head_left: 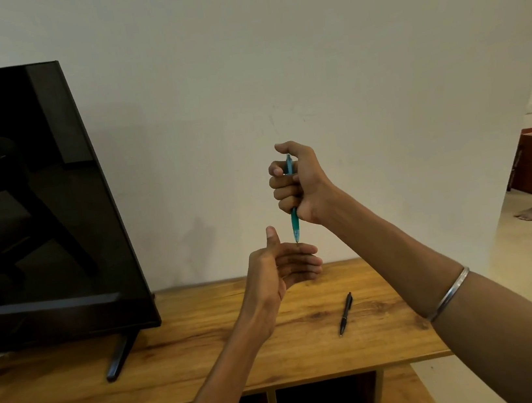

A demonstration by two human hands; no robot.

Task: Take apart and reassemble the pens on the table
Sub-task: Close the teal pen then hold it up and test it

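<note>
1. The thin see-through teal plastic pen (295, 221) is standing straight up in the air above the worktop, tip down. The right hand (296, 183) is wrapping its fingers (280, 182) tight around the top half of it, thumb near the top end.
2. The left hand (283, 263) is waiting just under the tip, fingers loosely curled and half open, holding nothing I can see. The tip is almost touching it.
3. If the pen is coming apart, small inside bits may be dropping out. The left hand could be missing them, and they could be rolling off the long brown wooden worktop (195, 365).
4. The tip could be marking the left fingers with ink.
5. The slim black pen (345, 314) is lying flat on the worktop, near the front, well apart from both hands.
6. I am counting two pens, two hands, one silver metal bangle (448, 295) on the right arm, and one big black flat screen (29, 207) standing on the left.
</note>
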